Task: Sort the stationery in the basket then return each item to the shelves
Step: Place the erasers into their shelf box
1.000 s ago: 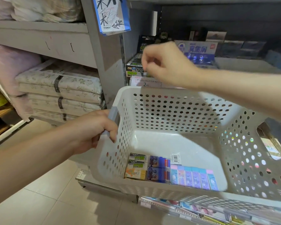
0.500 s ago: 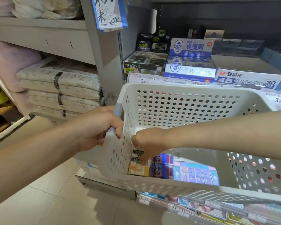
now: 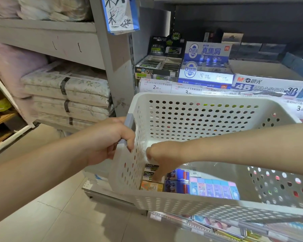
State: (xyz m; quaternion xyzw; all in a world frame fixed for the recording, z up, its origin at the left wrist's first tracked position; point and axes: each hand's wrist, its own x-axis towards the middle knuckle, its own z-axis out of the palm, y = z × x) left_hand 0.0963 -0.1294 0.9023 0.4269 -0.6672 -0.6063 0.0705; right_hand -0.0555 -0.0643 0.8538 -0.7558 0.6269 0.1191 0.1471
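The left hand (image 3: 110, 139) is wrapped around the grey handle (image 3: 128, 126) at the left end of a white perforated basket (image 3: 196, 119), fingers curled tight over the bar, and carries the basket in the air in front of a grey shelving unit (image 3: 112, 67). The right hand (image 3: 162, 154) reaches down inside the basket at its near-left corner, fingers pointing downward with the fingertips (image 3: 156, 179) on a dark green-and-black eraser pack (image 3: 150, 172); whether the fingers pinch that pack or merely touch it cannot be told from here. Just in front of that pack lies an orange pack (image 3: 150, 186), touching the basket's near wall. Beside these, to the right, sit 2 dark blue packs (image 3: 177, 180), and next to them a row of pastel pink and blue erasers (image 3: 215, 188) lined along the near wall. The remainder of the basket floor is bare white plastic. On the shelf behind the basket stand open display boxes: a black-and-green box (image 3: 157, 67) at the left, a blue-and-white box (image 3: 206, 67) in the middle, and a white box printed 4B ERASER (image 3: 268, 84) to the right. Price labels (image 3: 156, 85) reading 2.00 and 3.00 run along the shelf edge. In the bay to the left, folded floral bedding packs (image 3: 66, 95) are stacked 4 high or so. A blue-edged handwritten sign (image 3: 120, 14) hangs on the upright post. A lower shelf (image 3: 208, 224) of flat packaged goods shows beneath the basket.
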